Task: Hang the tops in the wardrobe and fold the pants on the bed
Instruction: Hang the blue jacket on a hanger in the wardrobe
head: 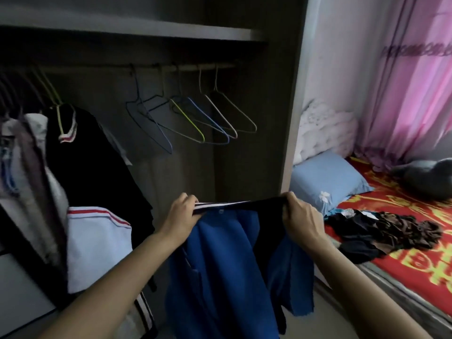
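Head view: we are holding the blue top (pixel 220 265) taut by its seemingly striped edge, left hand (pixel 182 216) and right hand (pixel 300 221) fingers (pixel 291 199) curled round it, facing wardrobe (pixel 256 155) hangers (pixel 195 118).

Nothing here can be read as text, a number or a brand. The red bedsheet (pixel 391 199) has large yellow printed shapes across it, but they are too blurred and skewed to make out as any character or word. A small pale tag (pixel 220 211) sits at the collar of the blue top (pixel 220 265); any marking on it is too small to tell.
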